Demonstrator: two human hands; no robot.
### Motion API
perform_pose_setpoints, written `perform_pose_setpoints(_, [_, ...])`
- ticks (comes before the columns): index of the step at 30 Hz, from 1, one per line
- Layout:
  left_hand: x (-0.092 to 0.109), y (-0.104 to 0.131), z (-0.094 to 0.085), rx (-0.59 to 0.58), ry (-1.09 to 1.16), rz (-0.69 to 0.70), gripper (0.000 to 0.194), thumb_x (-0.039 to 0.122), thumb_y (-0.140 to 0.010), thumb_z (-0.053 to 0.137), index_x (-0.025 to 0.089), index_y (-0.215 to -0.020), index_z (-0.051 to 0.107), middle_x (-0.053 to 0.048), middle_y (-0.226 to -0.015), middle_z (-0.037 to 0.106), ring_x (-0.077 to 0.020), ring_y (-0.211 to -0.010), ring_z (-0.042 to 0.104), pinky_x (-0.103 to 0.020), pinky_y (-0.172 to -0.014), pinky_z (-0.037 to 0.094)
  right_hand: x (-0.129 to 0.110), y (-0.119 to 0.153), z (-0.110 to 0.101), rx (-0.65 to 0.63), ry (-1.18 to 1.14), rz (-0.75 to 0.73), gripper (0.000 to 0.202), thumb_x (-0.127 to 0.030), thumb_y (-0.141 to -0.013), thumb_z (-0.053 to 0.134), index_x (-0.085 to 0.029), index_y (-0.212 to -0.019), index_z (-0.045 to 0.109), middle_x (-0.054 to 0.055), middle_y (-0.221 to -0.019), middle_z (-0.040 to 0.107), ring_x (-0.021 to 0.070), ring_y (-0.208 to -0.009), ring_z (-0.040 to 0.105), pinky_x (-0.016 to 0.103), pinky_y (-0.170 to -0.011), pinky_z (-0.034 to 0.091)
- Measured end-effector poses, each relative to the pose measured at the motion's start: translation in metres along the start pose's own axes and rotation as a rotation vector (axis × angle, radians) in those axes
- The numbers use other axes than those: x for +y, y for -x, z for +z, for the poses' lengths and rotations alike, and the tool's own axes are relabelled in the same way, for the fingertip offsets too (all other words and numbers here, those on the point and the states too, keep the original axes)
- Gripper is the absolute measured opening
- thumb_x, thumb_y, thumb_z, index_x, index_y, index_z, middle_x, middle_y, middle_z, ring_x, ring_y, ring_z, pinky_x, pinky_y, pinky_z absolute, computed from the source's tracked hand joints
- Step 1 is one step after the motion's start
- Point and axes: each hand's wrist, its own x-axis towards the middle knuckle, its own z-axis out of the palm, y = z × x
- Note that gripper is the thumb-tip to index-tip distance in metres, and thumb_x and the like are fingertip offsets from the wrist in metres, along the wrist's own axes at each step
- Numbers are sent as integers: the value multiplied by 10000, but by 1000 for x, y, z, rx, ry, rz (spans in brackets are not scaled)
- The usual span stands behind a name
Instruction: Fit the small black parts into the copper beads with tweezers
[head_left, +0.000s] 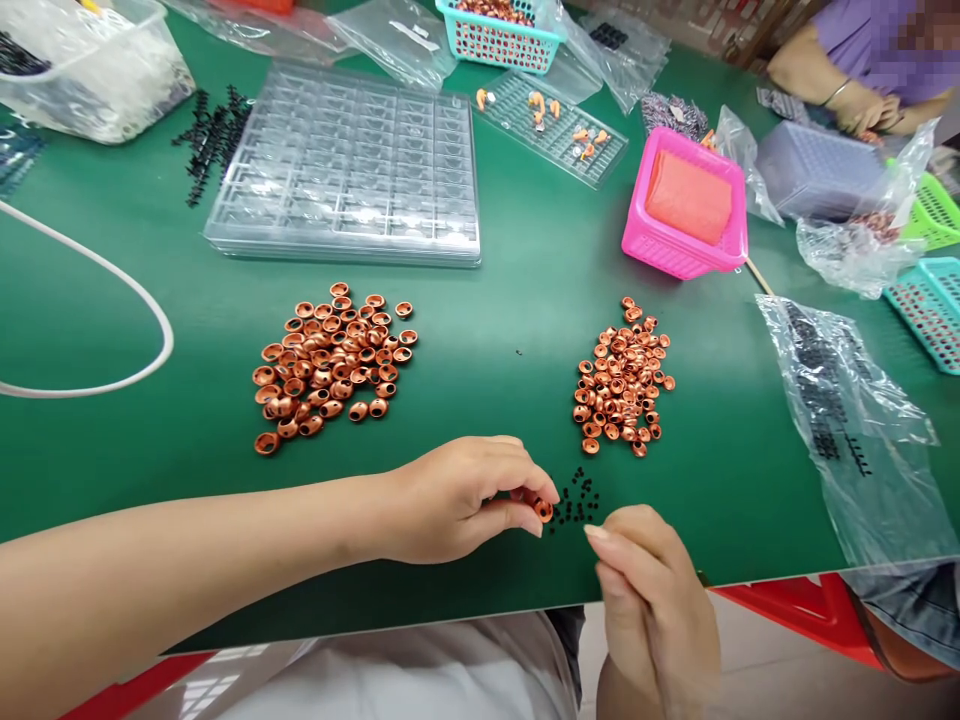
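Between the thumb and fingers of my left hand is a copper-coloured cup, its hollow side showing. Just right of it lie several tiny black pieces on the green table. My right hand is at the table's front edge, fingers closed with the fingertips near the black pieces; whatever they hold, if anything, is too small to make out. Beyond my left hand spreads a pile of larger copper cups. A second pile of smaller copper cups lies beyond the black pieces.
Stacked clear trays stand at the back left, beside black sprues. A pink basket holds an orange-red block. A plastic bag lies on the right. Another person's hands are at the far right. A white cable curves at left.
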Motion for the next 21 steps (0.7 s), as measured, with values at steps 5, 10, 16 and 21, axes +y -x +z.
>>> perform_pose_setpoints(5, [1,3,2,-36,-29,42,79,141,-938,580,149,-991,638,-57,-867,705,-147,-781,579,-242,-749,483,9,0,7,-89,65,-126,365,-32,-826,662,-161,-1165,622,61,-910,652,156,-786,587,303,-670,513])
perform_pose_setpoints(10, [1,6,4,-41,-57,69,92,142,-950,552,147,-1001,628,-57,-834,693,-157,-761,573,-257,-723,484,15,7,9,-172,89,-200,328,-71,-873,611,-120,-1197,628,92,-933,677,188,-831,587,343,-693,517])
perform_pose_setpoints(16, [2,8,6,-27,-74,76,88,134,-954,535,142,-992,614,-53,-815,680,-159,-749,569,-262,-711,484,15,7,6,-223,58,-217,336,-92,-927,520,-95,-1253,599,109,-953,692,205,-845,590,362,-663,511])
perform_pose_setpoints(21, [2,8,10,-14,-61,75,92,117,-949,522,144,-987,602,-50,-806,675,-158,-745,569,-257,-707,486,16,8,6,-254,22,-227,357,-84,-922,513,-77,-1271,586,121,-970,695,216,-846,613,364,-657,521])
